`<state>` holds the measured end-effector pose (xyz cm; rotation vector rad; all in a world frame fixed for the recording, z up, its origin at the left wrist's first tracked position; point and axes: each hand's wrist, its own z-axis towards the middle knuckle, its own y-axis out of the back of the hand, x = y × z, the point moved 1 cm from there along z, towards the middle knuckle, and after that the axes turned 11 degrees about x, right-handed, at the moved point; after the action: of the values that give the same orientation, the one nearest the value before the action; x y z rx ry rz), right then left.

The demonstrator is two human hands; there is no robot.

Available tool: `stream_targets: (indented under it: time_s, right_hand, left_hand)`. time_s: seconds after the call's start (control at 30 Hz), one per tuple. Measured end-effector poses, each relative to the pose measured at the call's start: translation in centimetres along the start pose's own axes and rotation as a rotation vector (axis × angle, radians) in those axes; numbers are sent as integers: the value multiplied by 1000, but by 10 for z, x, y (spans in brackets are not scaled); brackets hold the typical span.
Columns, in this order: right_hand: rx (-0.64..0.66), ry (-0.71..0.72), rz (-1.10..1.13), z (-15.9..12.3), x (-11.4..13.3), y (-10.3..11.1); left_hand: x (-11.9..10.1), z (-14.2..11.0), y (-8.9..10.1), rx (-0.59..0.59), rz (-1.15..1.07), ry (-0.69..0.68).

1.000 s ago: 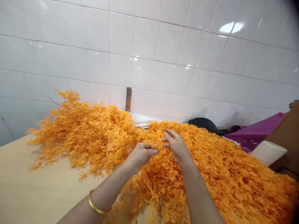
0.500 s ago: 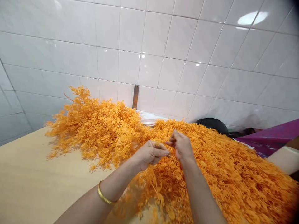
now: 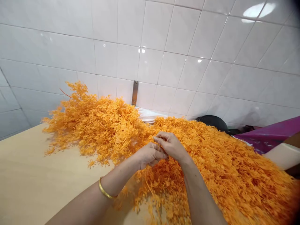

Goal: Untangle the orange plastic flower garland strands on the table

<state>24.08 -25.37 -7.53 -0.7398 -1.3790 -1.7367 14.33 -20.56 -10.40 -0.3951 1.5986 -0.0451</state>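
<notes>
Meeting near the middle of the frame, the two bare hands were bunched closely over the orange foliage, the left hand (image 3: 151, 155) lower and the right hand (image 3: 172, 146) reaching in just above it from the right. The left's fingers were curled inward, with the thumb laid along them; the right's were bent down, their tips overlapping the left's in my view. I could not tell whether a piece was pinched between them, since the knuckles hid it. A gold bangle (image 3: 104, 188) circled the left wrist, toward the lower part of the frame. All around lay the frilly orange foliage: a loose mound (image 3: 100, 125) rose at centre left, one thin reddish stem (image 3: 65, 92) poking out at its upper left, and a broader heap (image 3: 225, 165) ran from the centre to the lower right corner. Under it, a pale wooden tabletop (image 3: 53, 168) showed across the lower left. Behind stood a wall of glossy white tiles (image 3: 70, 47), with an upright metal strip (image 3: 135, 92) against it a little left of centre, and white cloth (image 3: 148, 115) bunched just below. Farther right, a dark round object (image 3: 212, 121) sat behind the heap, then a purple sheet (image 3: 274, 132) and a cream-coloured object (image 3: 284, 155) near the right edge.
</notes>
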Motion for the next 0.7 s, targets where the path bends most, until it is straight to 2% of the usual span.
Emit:
stream_targets:
  time_s: [0.07, 0.2, 0.23, 0.3, 0.37, 0.43, 0.6, 0.7]
  right_hand:
    - [-199, 13, 30, 2, -10, 7]
    - [-758, -110, 248, -7, -33, 39]
    - [-842, -141, 257, -9, -36, 46]
    - [-901, -166, 134, -13, -34, 54]
    - [-865, -150, -51, -15, -24, 53]
    - [-742, -127, -116, -13, -12, 45]
    - [-152, -128, 180, -8, 12, 15]
    - [66, -181, 349, -6, 15, 0]
  left_hand:
    - [-4, -4, -2, 84, -2, -2]
    - [-11, -10, -6, 295, -1, -40]
    - [-12, -10, -5, 295, -40, -61]
    - [-15, -7, 0, 188, -177, -131]
    - [-18, -5, 9, 49, -308, -209]
    - [-22, -4, 16, -37, -380, -279]
    - [-33, -7, 21, -170, -410, -449]
    - [-34, -7, 20, -199, -416, -567]
